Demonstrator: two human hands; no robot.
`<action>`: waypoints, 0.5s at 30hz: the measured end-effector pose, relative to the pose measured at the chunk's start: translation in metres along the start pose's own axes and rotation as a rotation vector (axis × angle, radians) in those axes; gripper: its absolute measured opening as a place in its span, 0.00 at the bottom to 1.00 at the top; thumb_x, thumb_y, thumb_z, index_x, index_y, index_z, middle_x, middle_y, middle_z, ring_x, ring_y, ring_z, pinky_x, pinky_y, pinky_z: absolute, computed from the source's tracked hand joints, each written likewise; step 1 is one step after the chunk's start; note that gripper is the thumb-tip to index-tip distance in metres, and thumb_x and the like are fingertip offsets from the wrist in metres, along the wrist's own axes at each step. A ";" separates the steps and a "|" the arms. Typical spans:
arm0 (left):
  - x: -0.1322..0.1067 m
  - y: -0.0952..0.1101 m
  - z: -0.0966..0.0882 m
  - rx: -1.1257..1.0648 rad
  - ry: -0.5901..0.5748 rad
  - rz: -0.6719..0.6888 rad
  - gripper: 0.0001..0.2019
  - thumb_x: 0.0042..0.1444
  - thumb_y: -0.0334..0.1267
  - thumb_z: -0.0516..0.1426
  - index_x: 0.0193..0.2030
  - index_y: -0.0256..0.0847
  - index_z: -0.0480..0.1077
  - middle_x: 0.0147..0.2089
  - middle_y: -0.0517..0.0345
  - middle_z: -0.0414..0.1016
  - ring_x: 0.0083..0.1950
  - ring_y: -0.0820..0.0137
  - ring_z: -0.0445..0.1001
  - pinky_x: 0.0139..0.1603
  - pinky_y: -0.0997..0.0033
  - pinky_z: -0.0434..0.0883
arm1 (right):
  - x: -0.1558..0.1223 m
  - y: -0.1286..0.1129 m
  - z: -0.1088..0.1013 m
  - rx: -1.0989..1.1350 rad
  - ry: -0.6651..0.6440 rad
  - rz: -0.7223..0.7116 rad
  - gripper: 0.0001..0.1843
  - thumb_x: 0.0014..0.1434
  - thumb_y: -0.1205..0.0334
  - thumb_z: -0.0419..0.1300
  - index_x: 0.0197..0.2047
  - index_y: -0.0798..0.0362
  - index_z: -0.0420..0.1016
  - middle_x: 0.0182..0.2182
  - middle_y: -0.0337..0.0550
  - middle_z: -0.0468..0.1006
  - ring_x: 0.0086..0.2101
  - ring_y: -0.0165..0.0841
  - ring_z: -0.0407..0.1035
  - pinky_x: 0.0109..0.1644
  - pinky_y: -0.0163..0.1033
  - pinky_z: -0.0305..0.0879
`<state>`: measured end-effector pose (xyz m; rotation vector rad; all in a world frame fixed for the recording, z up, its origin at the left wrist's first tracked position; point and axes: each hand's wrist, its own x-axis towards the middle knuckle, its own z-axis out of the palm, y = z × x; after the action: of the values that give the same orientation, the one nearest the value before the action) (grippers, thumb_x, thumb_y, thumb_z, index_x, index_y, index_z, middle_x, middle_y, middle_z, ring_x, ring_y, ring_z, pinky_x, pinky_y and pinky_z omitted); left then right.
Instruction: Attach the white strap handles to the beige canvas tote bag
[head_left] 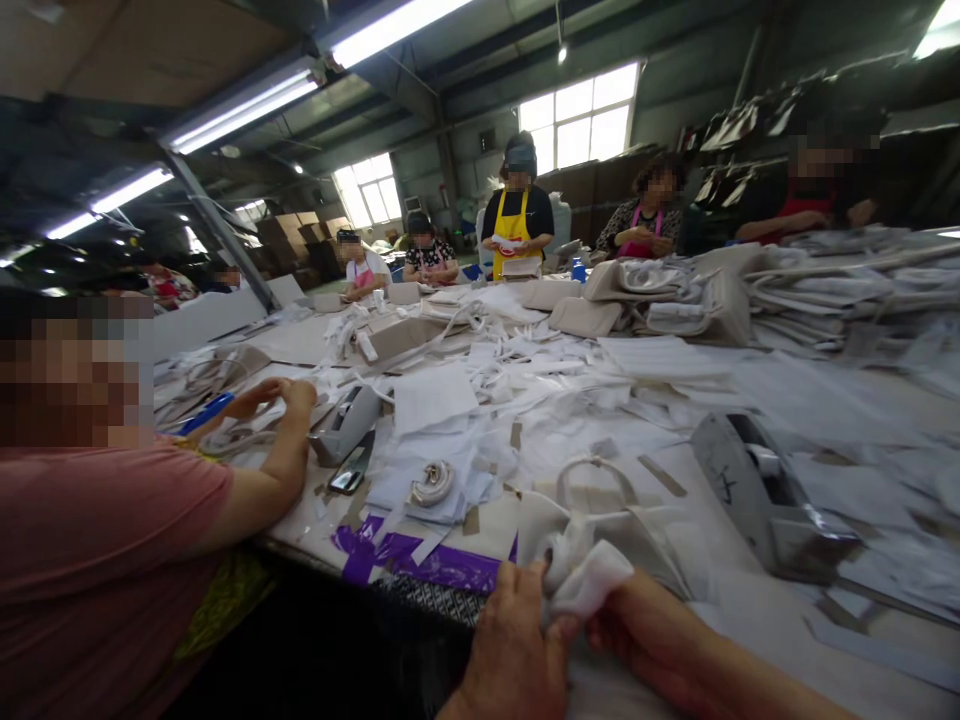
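Close to the table's front edge, an off-white handbag [536, 515] lies in front of me, its looped handle [596, 468] standing up at the far side. A soft white wrapping sheet [596, 582] is bunched at the bag's near side. My left hand [514, 640] is closed on the wrapped part from the left, thumb and fingers pinching it. From the right, my right hand [637, 625] grips the same sheet; its fingertips are partly hidden beneath it. What lies inside the bunched sheet cannot be made out.
A grey tape dispenser [772, 500] stands at right, another [345, 425] at left beside a phone [352, 468]. A coiled strap [433, 484] lies on white sheets. Purple tape [442, 562] covers the edge. A co-worker's arm [277, 475] is at left; bags [660, 285] are piled behind.
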<state>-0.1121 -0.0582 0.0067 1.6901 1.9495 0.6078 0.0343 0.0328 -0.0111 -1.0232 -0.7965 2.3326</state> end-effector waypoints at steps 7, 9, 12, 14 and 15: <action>0.006 -0.002 -0.001 -0.143 -0.058 0.001 0.36 0.61 0.43 0.50 0.73 0.24 0.49 0.46 0.35 0.80 0.48 0.50 0.79 0.53 0.51 0.72 | 0.007 0.010 -0.008 0.008 -0.009 -0.022 0.11 0.42 0.64 0.71 0.32 0.56 0.81 0.22 0.36 0.75 0.20 0.23 0.60 0.22 0.28 0.61; 0.007 -0.002 -0.002 -0.235 -0.039 0.022 0.36 0.61 0.43 0.51 0.72 0.22 0.50 0.41 0.40 0.81 0.43 0.54 0.79 0.50 0.56 0.74 | 0.008 0.012 -0.009 0.001 -0.030 -0.023 0.12 0.43 0.62 0.73 0.32 0.56 0.80 0.22 0.37 0.74 0.20 0.23 0.60 0.22 0.28 0.61; 0.008 0.000 -0.003 -0.275 -0.034 0.009 0.37 0.61 0.44 0.51 0.72 0.21 0.50 0.43 0.38 0.81 0.45 0.54 0.79 0.51 0.57 0.73 | 0.009 0.013 -0.010 -0.012 -0.049 -0.044 0.13 0.45 0.60 0.73 0.32 0.57 0.80 0.23 0.37 0.74 0.20 0.23 0.60 0.22 0.28 0.62; 0.009 0.003 -0.004 -0.267 -0.032 -0.015 0.35 0.61 0.43 0.52 0.71 0.23 0.54 0.50 0.35 0.79 0.50 0.53 0.77 0.56 0.56 0.70 | 0.008 0.013 -0.009 -0.016 -0.049 -0.047 0.13 0.46 0.60 0.73 0.33 0.57 0.80 0.24 0.37 0.75 0.20 0.22 0.60 0.21 0.28 0.62; 0.009 0.005 -0.006 -0.267 -0.036 -0.026 0.33 0.61 0.43 0.53 0.69 0.26 0.58 0.52 0.36 0.79 0.51 0.53 0.77 0.57 0.57 0.70 | 0.008 0.013 -0.009 -0.011 -0.047 -0.041 0.13 0.46 0.60 0.73 0.33 0.57 0.80 0.24 0.37 0.75 0.19 0.22 0.61 0.21 0.28 0.62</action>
<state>-0.1129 -0.0483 0.0134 1.4981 1.7736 0.7847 0.0337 0.0315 -0.0283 -0.9511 -0.8414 2.3281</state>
